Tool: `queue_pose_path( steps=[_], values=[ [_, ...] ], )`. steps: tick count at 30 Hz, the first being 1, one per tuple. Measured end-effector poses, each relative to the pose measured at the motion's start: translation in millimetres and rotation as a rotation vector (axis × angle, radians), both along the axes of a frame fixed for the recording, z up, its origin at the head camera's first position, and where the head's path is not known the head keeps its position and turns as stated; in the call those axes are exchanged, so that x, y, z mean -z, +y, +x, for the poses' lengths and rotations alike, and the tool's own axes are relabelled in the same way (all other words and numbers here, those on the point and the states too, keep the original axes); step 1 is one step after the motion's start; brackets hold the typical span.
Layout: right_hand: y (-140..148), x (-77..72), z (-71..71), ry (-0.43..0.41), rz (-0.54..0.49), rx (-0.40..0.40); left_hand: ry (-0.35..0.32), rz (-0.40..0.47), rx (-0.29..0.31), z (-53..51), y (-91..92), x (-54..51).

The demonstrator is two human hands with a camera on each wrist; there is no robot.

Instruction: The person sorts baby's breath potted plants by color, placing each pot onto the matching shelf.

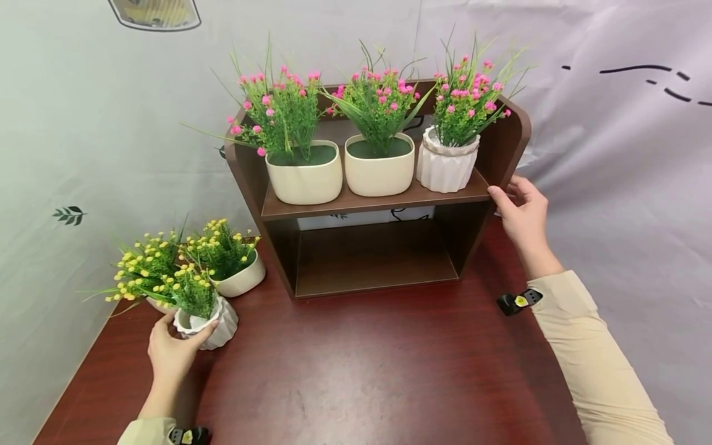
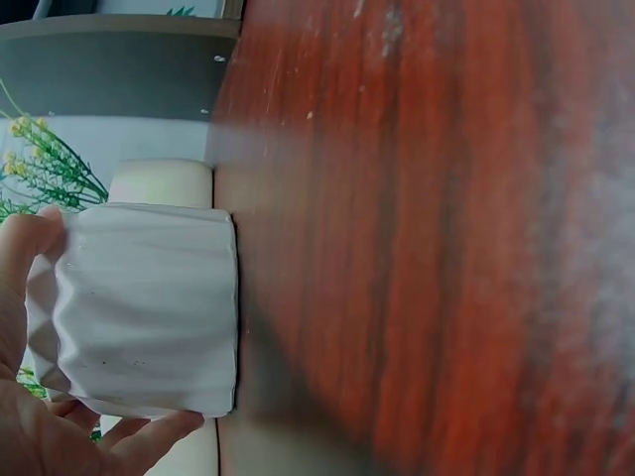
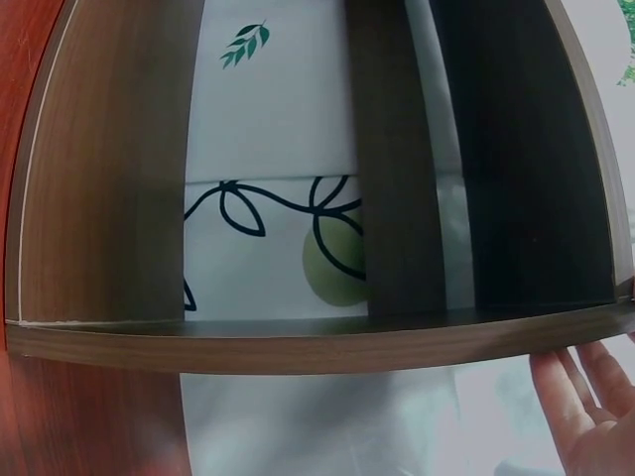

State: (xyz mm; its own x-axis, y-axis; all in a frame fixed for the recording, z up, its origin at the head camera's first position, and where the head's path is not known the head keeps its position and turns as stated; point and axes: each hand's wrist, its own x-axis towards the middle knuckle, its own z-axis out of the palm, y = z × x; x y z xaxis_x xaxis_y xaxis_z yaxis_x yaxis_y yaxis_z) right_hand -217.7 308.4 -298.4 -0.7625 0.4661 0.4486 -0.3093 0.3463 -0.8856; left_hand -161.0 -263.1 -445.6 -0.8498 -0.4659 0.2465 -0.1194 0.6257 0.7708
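Note:
My left hand grips a white fluted pot with yellow flowers, thumb on one side and fingers on the other. In the left wrist view the base of this pot is at or very near the tabletop; I cannot tell if it touches. Behind it stand two cream pots with yellow flowers, one cream pot nearer the shelf. My right hand holds the right side panel of a brown two-tier shelf, thumb at the front edge. The right wrist view shows fingers against that panel's outer face.
On the upper tier stand two cream pots, the left cream pot and the middle cream pot, beside a white fluted pot, all with pink flowers. The lower tier is below. A reddish-brown table meets a patterned wall covering.

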Motion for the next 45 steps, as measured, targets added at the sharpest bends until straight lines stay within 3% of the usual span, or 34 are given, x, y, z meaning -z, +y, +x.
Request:
queue_pose_path(
  steps=[19,37,45],
  values=[
    [2.0,2.6,-2.0,0.002,-0.016,-0.016,0.121,-0.057,0.113,12.6,29.2,-7.9],
    [2.9,3.8,-2.9,0.008,-0.01,-0.002,0.21,-0.097,0.27,21.1,64.9,-22.9],
    [2.9,3.4,-3.6,0.015,0.008,0.005,0.237,-0.106,0.339,16.7,79.2,-23.6]
  ],
)
